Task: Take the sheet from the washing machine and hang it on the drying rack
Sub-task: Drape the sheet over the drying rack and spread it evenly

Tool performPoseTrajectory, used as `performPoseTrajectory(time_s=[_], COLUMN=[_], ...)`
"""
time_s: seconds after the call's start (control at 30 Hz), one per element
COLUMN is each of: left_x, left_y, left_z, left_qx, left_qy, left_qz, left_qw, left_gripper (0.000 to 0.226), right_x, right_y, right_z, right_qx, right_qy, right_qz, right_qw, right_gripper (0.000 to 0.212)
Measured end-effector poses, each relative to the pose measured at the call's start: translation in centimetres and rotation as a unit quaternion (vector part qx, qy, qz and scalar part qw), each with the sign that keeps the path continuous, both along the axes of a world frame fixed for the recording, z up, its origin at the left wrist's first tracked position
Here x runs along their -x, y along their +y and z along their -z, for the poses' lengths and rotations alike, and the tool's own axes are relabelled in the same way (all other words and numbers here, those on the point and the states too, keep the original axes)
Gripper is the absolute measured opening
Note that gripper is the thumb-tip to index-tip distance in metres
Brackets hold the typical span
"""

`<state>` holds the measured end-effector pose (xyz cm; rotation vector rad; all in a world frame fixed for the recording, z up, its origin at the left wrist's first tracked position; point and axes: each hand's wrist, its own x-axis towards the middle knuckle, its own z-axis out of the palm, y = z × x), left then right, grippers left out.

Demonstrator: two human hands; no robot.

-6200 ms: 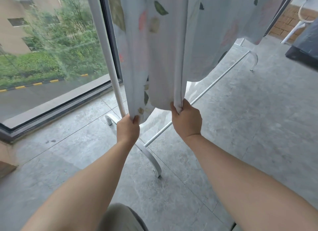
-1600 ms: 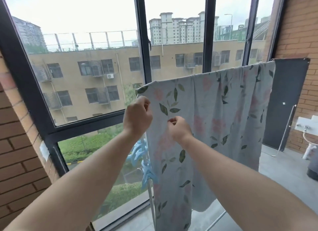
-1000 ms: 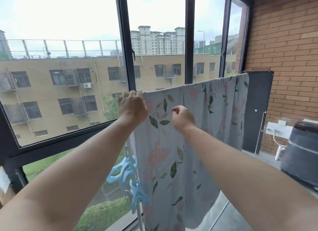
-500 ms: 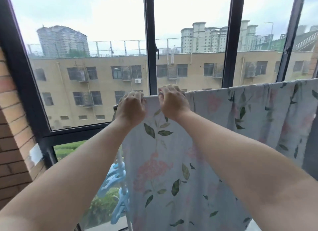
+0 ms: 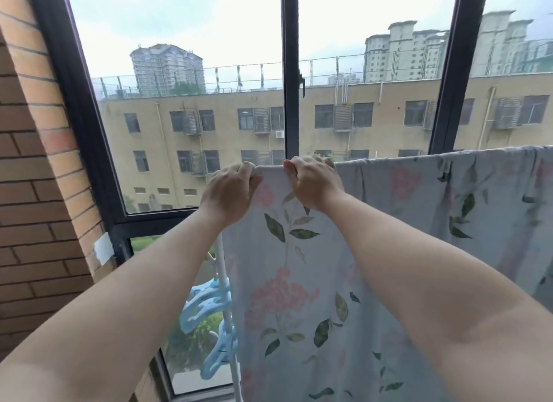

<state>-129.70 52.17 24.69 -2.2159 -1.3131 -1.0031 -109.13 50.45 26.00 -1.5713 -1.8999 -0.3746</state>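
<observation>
The drying rack [image 5: 222, 264] shows only its white upright post, and right of that post the flowered sheet [image 5: 299, 282] hangs draped over the hidden top rail, while pale blue plastic hangers [image 5: 206, 300] hang on the post's left side, lower down.

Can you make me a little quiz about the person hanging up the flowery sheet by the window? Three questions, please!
1. True or false: the sheet is lying in a heap on the floor.
2. What are the left hand and the right hand doing? A) gripping the sheet's top edge B) opening the window C) holding a cup
3. Fill in: the plastic clips hanging left of the sheet are ____ in colour.

Key: 1 false, it hangs down; 2 A; 3 blue.
</observation>
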Motion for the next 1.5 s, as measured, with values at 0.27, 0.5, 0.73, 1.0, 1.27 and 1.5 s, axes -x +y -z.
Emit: performPoseTrajectory(time_s=[0.27,0.5,0.73,1.0,1.27,1.5], left_x=[-4.4,-15.0,-22.1,-21.9,-20.0,-20.9], left_y=[-0.5,-0.5,-0.1,-0.2,-1.0,-0.6], left_z=[-1.1,-1.0,-0.8,-0.3,-1.0,-1.0], left_qx=[-0.029,-0.032,-0.024,-0.037,-0.042,-0.024], left_qy=[0.012,0.063,0.029,0.005,0.025,0.010], left_qz=[-0.100,-0.024,-0.063,-0.141,-0.156,-0.199], left_qw=[0.994,0.997,0.997,0.989,0.987,0.980], left_gripper=[0.048,0.041,0.048,0.052,0.045,0.055], right_x=[-3.6,-11.3,-20.8,-27.1,-30.2,-29.7], right_y=[-0.7,-1.3,-0.5,0.0,0.4,0.8], right_z=[-0.4,-0.8,-0.5,-0.2,-0.2,-0.3], right_qx=[0.013,0.006,0.023,0.006,-0.002,0.000], right_qy=[0.000,0.032,0.022,-0.023,-0.040,-0.033], right_qz=[0.039,0.092,0.086,0.046,0.033,0.057], right_qw=[0.999,0.995,0.996,0.999,0.999,0.998], right_gripper=[0.053,0.055,0.060,0.061,0.061,0.065])
